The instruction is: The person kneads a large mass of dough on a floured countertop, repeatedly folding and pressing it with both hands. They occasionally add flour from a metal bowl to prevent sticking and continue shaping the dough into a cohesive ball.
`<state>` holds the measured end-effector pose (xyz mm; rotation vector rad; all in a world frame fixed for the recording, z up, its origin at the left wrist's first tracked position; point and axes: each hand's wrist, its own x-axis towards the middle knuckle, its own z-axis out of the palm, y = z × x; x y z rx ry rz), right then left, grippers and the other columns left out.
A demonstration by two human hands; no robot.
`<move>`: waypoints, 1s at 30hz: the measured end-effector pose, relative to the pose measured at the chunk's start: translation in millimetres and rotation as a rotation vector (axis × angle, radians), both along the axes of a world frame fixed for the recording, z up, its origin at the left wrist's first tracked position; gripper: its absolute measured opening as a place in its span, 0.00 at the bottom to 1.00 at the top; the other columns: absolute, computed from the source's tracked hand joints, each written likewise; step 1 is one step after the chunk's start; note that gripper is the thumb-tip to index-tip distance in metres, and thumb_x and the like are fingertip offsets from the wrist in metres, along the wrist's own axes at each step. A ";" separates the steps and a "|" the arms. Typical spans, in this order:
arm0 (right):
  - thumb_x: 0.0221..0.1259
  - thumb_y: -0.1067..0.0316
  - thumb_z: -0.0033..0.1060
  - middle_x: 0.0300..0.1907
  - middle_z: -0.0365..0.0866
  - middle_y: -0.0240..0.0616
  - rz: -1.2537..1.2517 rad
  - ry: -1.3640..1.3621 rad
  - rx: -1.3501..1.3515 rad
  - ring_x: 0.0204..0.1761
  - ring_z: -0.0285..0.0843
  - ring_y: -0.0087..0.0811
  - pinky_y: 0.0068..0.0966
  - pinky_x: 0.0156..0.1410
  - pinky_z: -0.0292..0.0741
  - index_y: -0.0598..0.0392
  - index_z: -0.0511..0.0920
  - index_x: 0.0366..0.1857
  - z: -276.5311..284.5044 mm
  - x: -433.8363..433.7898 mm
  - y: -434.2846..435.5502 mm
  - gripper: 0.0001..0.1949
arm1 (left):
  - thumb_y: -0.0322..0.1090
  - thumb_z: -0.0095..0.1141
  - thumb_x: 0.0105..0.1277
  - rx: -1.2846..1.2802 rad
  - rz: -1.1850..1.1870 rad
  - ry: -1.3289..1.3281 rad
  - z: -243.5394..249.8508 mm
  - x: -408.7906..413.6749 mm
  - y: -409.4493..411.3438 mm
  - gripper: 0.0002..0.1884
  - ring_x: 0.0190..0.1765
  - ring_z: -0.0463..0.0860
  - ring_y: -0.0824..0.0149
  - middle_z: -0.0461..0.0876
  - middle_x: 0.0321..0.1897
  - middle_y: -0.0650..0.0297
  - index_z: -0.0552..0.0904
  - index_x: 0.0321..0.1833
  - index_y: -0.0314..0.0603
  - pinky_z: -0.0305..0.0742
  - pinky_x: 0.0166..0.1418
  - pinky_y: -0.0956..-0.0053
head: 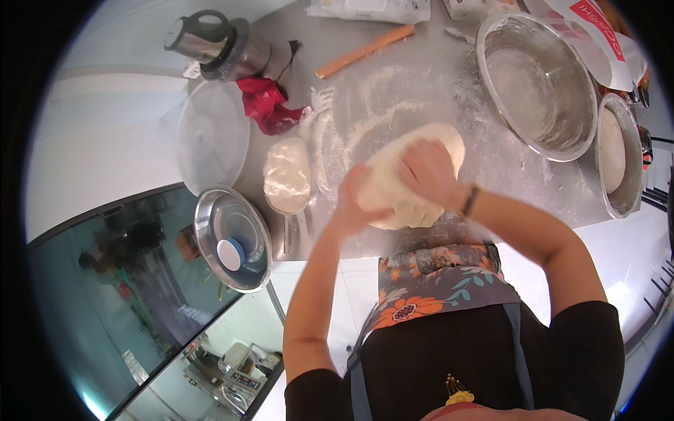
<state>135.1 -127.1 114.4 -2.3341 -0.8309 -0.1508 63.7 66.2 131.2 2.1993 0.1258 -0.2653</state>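
A large pale lump of dough [392,181] lies on the floured steel table in front of me. Around its left end my left hand [359,202] curves, thumb and fingers against the dough. My right hand [429,171], blurred by motion, grips the top of the lump with bent fingers; the fingertips are not clear. Left of the dough rests a metal scoop [287,231] heaped with white flour [287,171]. Loose flour [329,139] is smeared over the steel beyond and to the left of the dough.
A floury steel bowl [526,94] stands at right, beside a smaller bowl [634,181] with dough [612,150]. A wooden rolling pin [366,51] lies at the back. Leftward are a red cloth [266,105], a plastic lid [213,137], a metal lid [258,221] and a steel appliance [221,47].
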 end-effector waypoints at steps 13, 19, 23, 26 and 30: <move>0.52 0.54 0.57 0.39 0.78 0.37 -0.122 -0.058 0.007 0.48 0.75 0.39 0.40 0.55 0.67 0.49 0.79 0.39 -8.1 38.9 34.3 0.14 | 0.35 0.66 0.54 -0.139 0.375 0.024 -73.0 21.3 12.8 0.40 0.65 0.70 0.55 0.69 0.62 0.51 0.59 0.69 0.39 0.65 0.68 0.59; 0.53 0.54 0.62 0.55 0.76 0.48 -0.388 0.677 0.199 0.54 0.76 0.46 0.38 0.55 0.75 0.52 0.77 0.53 -79.0 113.3 -48.7 0.23 | 0.36 0.61 0.63 -0.975 0.596 0.319 -56.4 -27.3 -53.7 0.46 0.68 0.67 0.56 0.55 0.72 0.57 0.43 0.76 0.49 0.67 0.69 0.59; 0.49 0.50 0.66 0.49 0.78 0.49 -0.111 0.624 0.172 0.50 0.77 0.48 0.37 0.51 0.76 0.52 0.81 0.45 15.4 122.6 14.9 0.22 | 0.35 0.63 0.61 -1.103 0.596 0.414 -21.6 -20.4 -46.4 0.46 0.69 0.65 0.55 0.53 0.73 0.56 0.45 0.75 0.46 0.70 0.67 0.57; 0.47 0.52 0.66 0.36 0.78 0.44 0.027 0.020 0.143 0.41 0.77 0.46 0.39 0.45 0.75 0.51 0.81 0.31 20.7 55.2 15.4 0.15 | 0.36 0.70 0.53 -0.570 0.395 -0.035 -22.5 -8.2 -21.8 0.48 0.70 0.63 0.54 0.56 0.71 0.56 0.52 0.73 0.44 0.66 0.69 0.56; 0.45 0.56 0.62 0.34 0.76 0.38 0.344 -0.008 0.081 0.43 0.76 0.41 0.37 0.42 0.74 0.48 0.80 0.31 75.0 -42.4 -14.1 0.11 | 0.39 0.78 0.33 0.048 -0.371 -0.190 35.7 6.7 -11.9 0.48 0.70 0.58 0.37 0.61 0.67 0.47 0.69 0.64 0.45 0.56 0.72 0.47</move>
